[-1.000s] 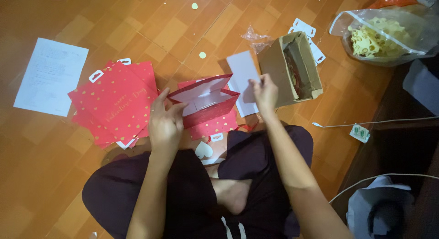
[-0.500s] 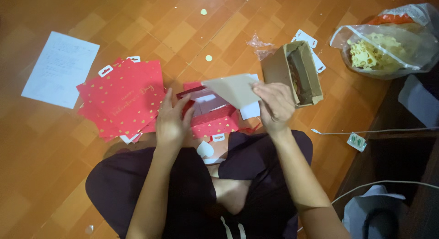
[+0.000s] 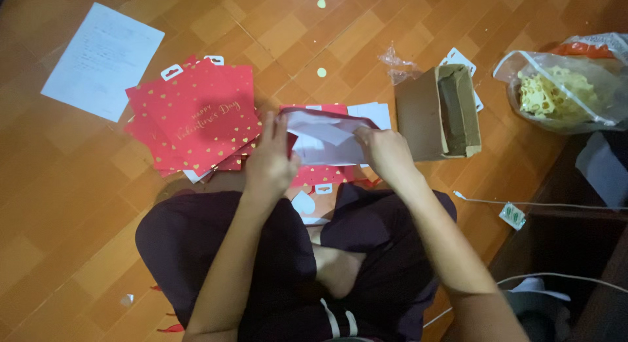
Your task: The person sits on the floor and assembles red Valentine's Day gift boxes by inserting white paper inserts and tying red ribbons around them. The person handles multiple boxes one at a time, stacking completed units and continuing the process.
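Observation:
I sit cross-legged on a wooden floor. My left hand (image 3: pixel 270 160) grips the left rim of a red paper gift bag (image 3: pixel 320 140) with a white inside, which I hold spread in front of my knees. My right hand (image 3: pixel 384 152) grips the bag's right rim, fingers reaching into its mouth. A stack of flat red gift bags with gold hearts (image 3: pixel 193 116) lies on the floor just left of my left hand. More flat red bags with white tags (image 3: pixel 319 180) lie under the held one.
A brown cardboard box (image 3: pixel 437 113) lies on its side right of my hands. A white sheet of paper (image 3: pixel 103 59) sits far left. A clear plastic bag of yellow pieces (image 3: pixel 562 92) is at the right. A white cable (image 3: pixel 523 201) runs along dark furniture.
A brown card that my right hand held over the bag is no longer visible. Both hands now hold the bag's rims, spreading its mouth. The camera has moved closer.

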